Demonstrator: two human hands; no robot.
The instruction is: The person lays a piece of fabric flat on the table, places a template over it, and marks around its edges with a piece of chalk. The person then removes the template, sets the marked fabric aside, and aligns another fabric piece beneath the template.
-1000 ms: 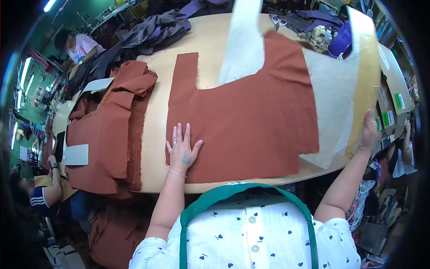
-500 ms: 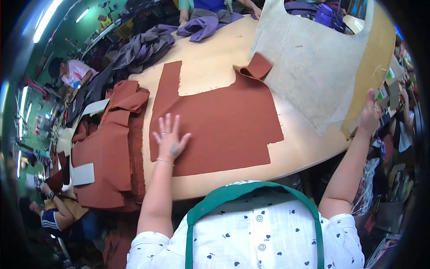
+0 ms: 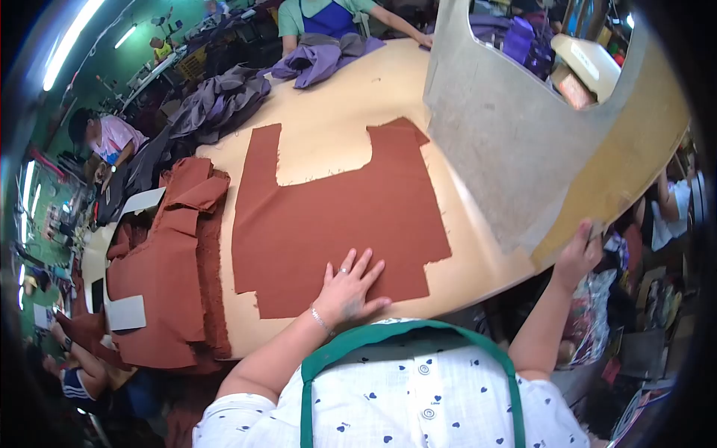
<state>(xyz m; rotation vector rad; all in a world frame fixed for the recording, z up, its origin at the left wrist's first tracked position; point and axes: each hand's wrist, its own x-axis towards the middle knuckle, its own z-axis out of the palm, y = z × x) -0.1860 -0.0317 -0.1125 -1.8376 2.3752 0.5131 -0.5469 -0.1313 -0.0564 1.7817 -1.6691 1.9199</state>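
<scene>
A rust-brown cut fabric piece (image 3: pixel 336 216) with a notch at its top lies flat on the pale table (image 3: pixel 336 97), its upper right corner folded over. My left hand (image 3: pixel 355 287) rests on the lower right part of this piece, fingers spread. At the right, my right hand (image 3: pixel 581 250) is closed round the lower edge of a large translucent pattern sheet (image 3: pixel 493 127) with a yellowish band. The sheet stands tilted up, its lower corner by the table edge. Left of the flat piece is a stack of the same rust fabric (image 3: pixel 168 276).
A white card (image 3: pixel 127 313) lies on the stack. Crumpled grey-purple cloth (image 3: pixel 224 101) lies along the far left edge. A person in a blue apron (image 3: pixel 328 19) stands across the table. Other people sit at the left. A purple container (image 3: pixel 517 41) shows behind the sheet.
The pattern sheet has lifted off the rust piece and swung up to the right with my right hand. My left hand has shifted from the piece's left side to its lower right. The piece's top corner has folded.
</scene>
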